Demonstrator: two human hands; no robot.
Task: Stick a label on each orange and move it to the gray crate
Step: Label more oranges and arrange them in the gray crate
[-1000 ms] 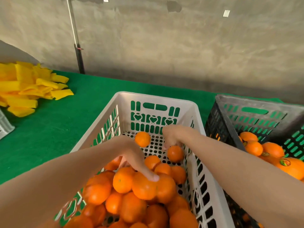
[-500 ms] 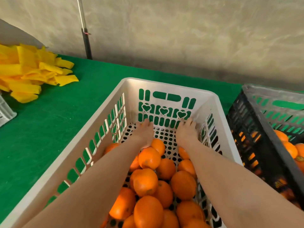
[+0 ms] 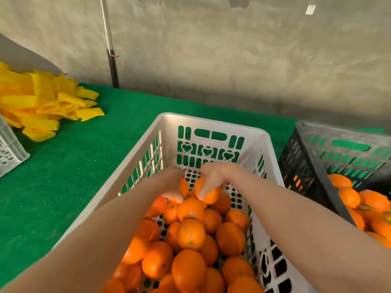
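Note:
A white slotted crate (image 3: 213, 121) in front of me holds several unlabelled oranges (image 3: 191, 233), heaped toward its near end. Both my hands reach into its far half. My left hand (image 3: 172, 185) curls around an orange (image 3: 184, 187) that shows only at its right edge. My right hand (image 3: 213, 178) grips another orange (image 3: 209, 194) from above, thumb on its near side. The two held oranges sit side by side, just above the pile. The gray crate (image 3: 342, 132) stands at the right with several labelled oranges (image 3: 350, 197) inside.
Green cloth (image 3: 69, 176) covers the table. A pile of yellow strips (image 3: 42, 102) lies at the far left, beside the corner of another white crate (image 3: 10, 151). A metal pole (image 3: 110, 43) stands against the concrete wall behind.
Both hands, laid flat at the crate's far end half a second ago, have drawn back toward me and closed, each on an orange.

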